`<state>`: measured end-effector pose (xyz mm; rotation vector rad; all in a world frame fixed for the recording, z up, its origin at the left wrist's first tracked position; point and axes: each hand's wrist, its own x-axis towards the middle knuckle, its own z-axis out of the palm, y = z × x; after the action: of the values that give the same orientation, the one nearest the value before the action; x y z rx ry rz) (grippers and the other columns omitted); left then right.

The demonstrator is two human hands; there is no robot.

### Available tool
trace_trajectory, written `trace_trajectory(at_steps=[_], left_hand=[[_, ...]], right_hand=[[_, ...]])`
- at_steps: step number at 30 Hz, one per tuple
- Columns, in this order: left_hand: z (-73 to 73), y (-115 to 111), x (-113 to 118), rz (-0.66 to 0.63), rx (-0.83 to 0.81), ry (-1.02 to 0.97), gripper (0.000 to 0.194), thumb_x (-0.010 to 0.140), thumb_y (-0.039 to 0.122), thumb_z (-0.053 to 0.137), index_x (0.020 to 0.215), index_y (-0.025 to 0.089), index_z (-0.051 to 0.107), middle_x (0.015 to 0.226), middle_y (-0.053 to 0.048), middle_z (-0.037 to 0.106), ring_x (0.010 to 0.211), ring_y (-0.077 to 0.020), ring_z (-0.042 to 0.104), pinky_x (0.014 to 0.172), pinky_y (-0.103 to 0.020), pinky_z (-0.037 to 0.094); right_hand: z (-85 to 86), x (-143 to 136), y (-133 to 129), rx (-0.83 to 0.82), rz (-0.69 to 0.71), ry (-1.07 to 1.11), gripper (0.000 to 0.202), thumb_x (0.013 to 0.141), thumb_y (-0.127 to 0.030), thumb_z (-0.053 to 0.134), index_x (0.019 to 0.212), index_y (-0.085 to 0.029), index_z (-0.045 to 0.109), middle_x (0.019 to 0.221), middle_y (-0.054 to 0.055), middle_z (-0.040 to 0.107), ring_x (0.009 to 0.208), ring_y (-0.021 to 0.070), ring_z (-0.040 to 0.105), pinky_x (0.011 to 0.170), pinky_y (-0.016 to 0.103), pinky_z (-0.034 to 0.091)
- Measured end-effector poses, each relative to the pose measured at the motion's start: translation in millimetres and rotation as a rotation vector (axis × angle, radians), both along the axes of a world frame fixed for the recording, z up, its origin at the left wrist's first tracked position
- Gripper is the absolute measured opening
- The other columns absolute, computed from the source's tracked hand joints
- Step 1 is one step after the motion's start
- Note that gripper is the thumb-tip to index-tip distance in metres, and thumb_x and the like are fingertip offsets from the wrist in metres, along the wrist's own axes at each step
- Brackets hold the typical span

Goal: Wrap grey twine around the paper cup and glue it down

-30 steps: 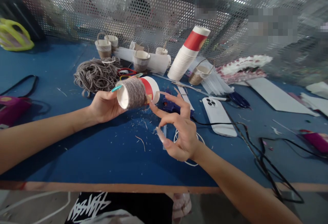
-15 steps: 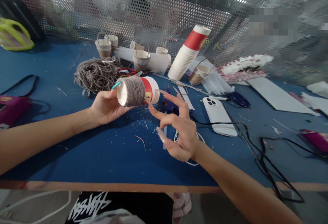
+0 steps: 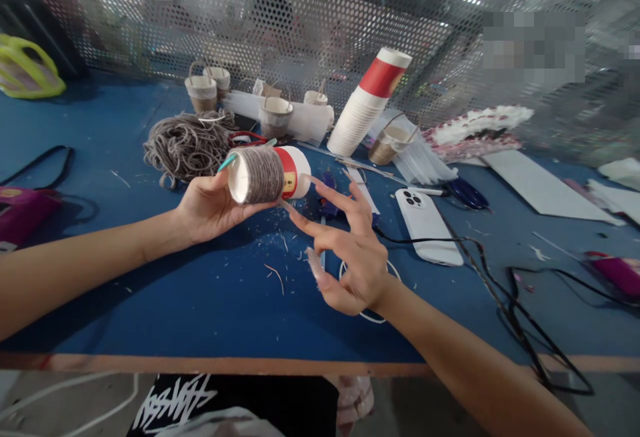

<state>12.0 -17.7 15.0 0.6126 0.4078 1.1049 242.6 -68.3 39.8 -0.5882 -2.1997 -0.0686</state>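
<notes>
My left hand [image 3: 213, 207] grips a paper cup [image 3: 296, 170] that lies on its side above the table. Grey yarn [image 3: 263, 174] is wound around the cup's base half; its red-and-white part faces right. My right hand [image 3: 350, 247] is beside the cup with fingers spread, the fingertips close to its lower right side; whether they touch it I cannot tell. Behind my left hand lies a loose heap of grey yarn [image 3: 187, 144]. A blue tool [image 3: 330, 204], partly hidden by my right hand, sits on the table behind it.
A leaning stack of paper cups [image 3: 357, 114] stands at the back, with several small yarn-wrapped cups with handles, one being this little bucket [image 3: 276, 117]. A white phone [image 3: 429, 227] and a black cable [image 3: 480, 257] lie right. A purple object [image 3: 30, 210] is at left.
The cup has turned slightly in my left hand, showing more of its yellow label. My right index finger has slid down from the cup's side towards its lower edge.
</notes>
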Motion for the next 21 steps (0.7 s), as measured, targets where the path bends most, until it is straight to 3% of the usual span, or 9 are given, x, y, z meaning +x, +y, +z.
trace_trajectory(at_steps=[4, 6, 8, 11, 13, 16, 21], left_hand=[[-1.5, 1.7, -1.3, -0.024, -0.036, -0.008, 0.045, 0.078, 0.026, 0.067, 0.119, 0.012, 0.056, 0.113, -0.010, 0.073, 0.120, -0.0320, 0.063, 0.112, -0.054, 0.045], [-2.0, 2.4, -1.8, -0.031, -0.031, -0.002, 0.045, 0.078, 0.026, 0.067, 0.119, 0.012, 0.057, 0.112, -0.010, 0.073, 0.119, -0.0320, 0.063, 0.113, -0.056, 0.044], [-2.1, 2.7, -1.8, -0.034, -0.011, 0.004, 0.045, 0.075, 0.028, 0.071, 0.115, 0.011, 0.060, 0.110, -0.011, 0.074, 0.118, -0.0331, 0.063, 0.115, -0.057, 0.040], [-1.3, 2.3, -1.2, -0.041, 0.000, 0.022, 0.046, 0.073, 0.030, 0.075, 0.113, 0.011, 0.062, 0.111, -0.011, 0.074, 0.126, -0.0360, 0.058, 0.119, -0.059, 0.034], [-0.6, 1.8, -0.7, -0.041, -0.002, 0.032, 0.048, 0.074, 0.031, 0.075, 0.115, 0.011, 0.061, 0.112, -0.012, 0.073, 0.134, -0.0375, 0.051, 0.120, -0.059, 0.031], [0.2, 0.9, 0.2, -0.022, 0.008, 0.026, 0.049, 0.074, 0.030, 0.075, 0.118, 0.013, 0.060, 0.112, -0.011, 0.073, 0.138, -0.0387, 0.045, 0.120, -0.061, 0.029], [0.6, -0.2, 1.7, -0.005, -0.002, 0.020, 0.050, 0.074, 0.029, 0.076, 0.117, 0.011, 0.060, 0.111, -0.012, 0.073, 0.131, -0.0382, 0.053, 0.119, -0.060, 0.032]], right_hand=[[-2.9, 2.0, -0.8, 0.108, 0.002, 0.156, 0.010, 0.073, -0.017, 0.051, 0.078, -0.026, 0.049, 0.074, 0.000, 0.071, 0.098, 0.0267, 0.068, 0.106, 0.062, 0.043], [-4.5, 1.5, -1.0, 0.151, -0.030, 0.193, 0.012, 0.073, -0.019, 0.052, 0.083, -0.027, 0.049, 0.081, 0.002, 0.073, 0.098, 0.0273, 0.065, 0.101, 0.059, 0.047], [-4.7, -0.1, -0.9, 0.143, -0.055, 0.144, 0.019, 0.073, -0.022, 0.054, 0.090, -0.027, 0.048, 0.109, 0.005, 0.074, 0.115, 0.0301, 0.058, 0.105, 0.062, 0.042], [-3.6, -2.4, -0.3, 0.064, -0.070, -0.010, 0.025, 0.073, -0.026, 0.056, 0.095, -0.027, 0.044, 0.140, 0.005, 0.060, 0.141, 0.0337, 0.037, 0.115, 0.070, 0.022], [-3.2, -2.9, 0.2, 0.014, -0.074, -0.079, 0.022, 0.075, -0.028, 0.055, 0.093, -0.026, 0.042, 0.143, 0.006, 0.058, 0.147, 0.0347, 0.029, 0.117, 0.071, 0.012], [-3.2, -2.4, 0.8, -0.015, -0.072, -0.111, 0.018, 0.076, -0.029, 0.053, 0.089, -0.026, 0.042, 0.141, 0.007, 0.059, 0.148, 0.0349, 0.028, 0.119, 0.070, 0.008], [-2.5, -2.4, 0.7, 0.049, -0.059, -0.134, 0.012, 0.077, -0.029, 0.053, 0.084, -0.026, 0.044, 0.137, 0.006, 0.063, 0.146, 0.0348, 0.034, 0.120, 0.069, 0.007]])
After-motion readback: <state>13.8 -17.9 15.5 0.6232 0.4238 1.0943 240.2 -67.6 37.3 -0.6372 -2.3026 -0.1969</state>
